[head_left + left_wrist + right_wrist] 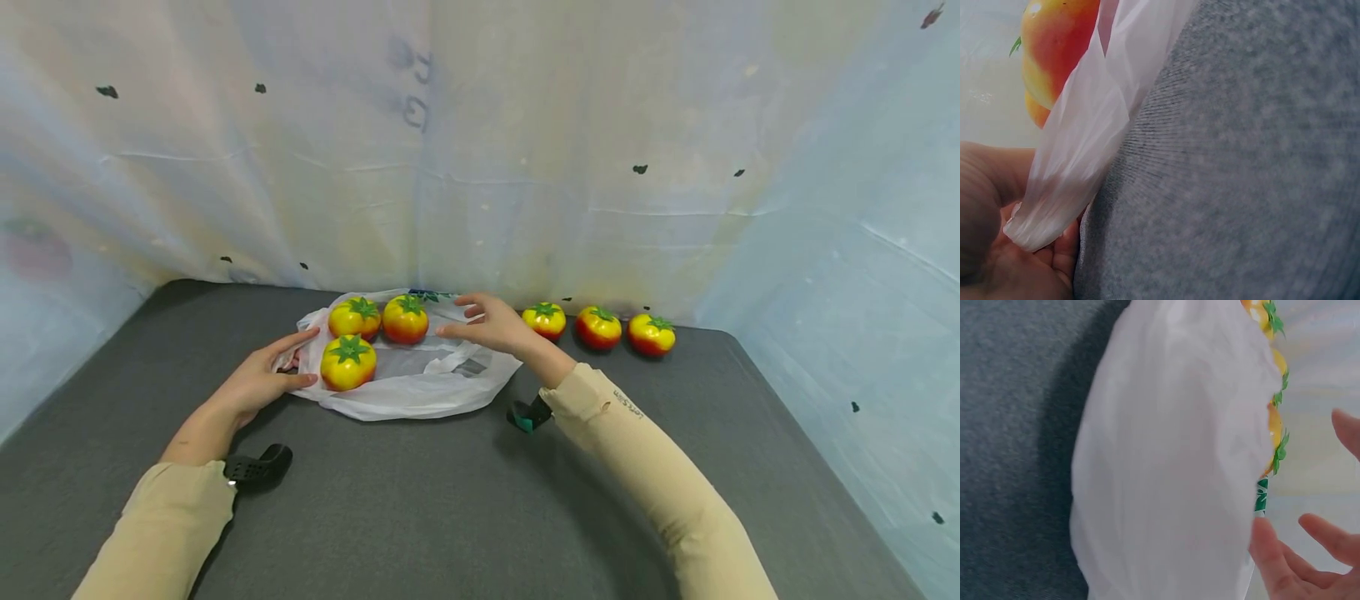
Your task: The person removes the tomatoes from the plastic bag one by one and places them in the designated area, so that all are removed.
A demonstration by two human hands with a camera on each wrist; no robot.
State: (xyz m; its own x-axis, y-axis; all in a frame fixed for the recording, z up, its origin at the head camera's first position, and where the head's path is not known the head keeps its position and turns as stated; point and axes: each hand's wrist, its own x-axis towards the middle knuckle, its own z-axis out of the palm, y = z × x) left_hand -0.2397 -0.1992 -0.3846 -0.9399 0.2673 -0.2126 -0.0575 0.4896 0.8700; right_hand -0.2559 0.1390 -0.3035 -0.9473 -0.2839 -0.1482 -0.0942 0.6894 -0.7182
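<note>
A white plastic bag (pixel 420 400) lies on the dark table, its mouth spread upward. Inside its left part sit three shiny yellow-red tomatoes with green leafy tops: a back-left tomato (pixel 354 318), a back-right tomato (pixel 406 320) and a front tomato (pixel 348 363). My left hand (pixel 258 383) is at the bag's left edge; in the left wrist view its fingers curl about a gathered end of the bag (pixel 1079 156). Over the bag's right side my right hand (pixel 495 325) has its fingers spread and holds nothing. A fingertip overlaps the bag's edge in the right wrist view; contact cannot be told.
Right of the bag, along the table's back edge, stand three more tomatoes: a near one (pixel 545 320), a middle one (pixel 598 328) and a far-right one (pixel 651 335). Pale sheeting (pixel 525 167) rises behind the grey table (pixel 420 517) and at both sides.
</note>
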